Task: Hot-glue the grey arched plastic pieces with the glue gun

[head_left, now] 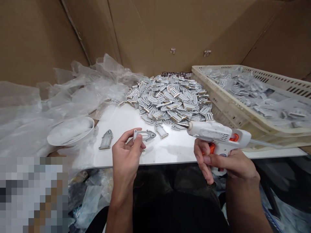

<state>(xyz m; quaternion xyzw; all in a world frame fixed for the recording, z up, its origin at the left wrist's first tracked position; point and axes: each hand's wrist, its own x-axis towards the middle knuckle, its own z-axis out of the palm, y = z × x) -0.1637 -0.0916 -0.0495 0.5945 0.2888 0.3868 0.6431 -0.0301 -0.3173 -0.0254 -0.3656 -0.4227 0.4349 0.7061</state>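
My left hand (128, 147) pinches a grey arch-shaped piece (145, 135) between thumb and fingers, its pointed end toward the right. In my right hand (225, 161) is a white glue gun (211, 132) with an orange trigger; its metal nozzle points left, and a clear glue stick comes out of its back. Nozzle and held piece are apart. Behind both hands lies a large pile of similar grey pieces (170, 97) on the white board (121, 118). One single piece (106, 139) lies on the board left of my left hand.
Crumpled clear plastic bags (85, 94) heap up at the left around a white bowl (71, 131). A cream plastic crate (223, 110) with bagged pieces stands at the right. Cardboard walls (145, 35) close off the back, with two small bows stuck on them.
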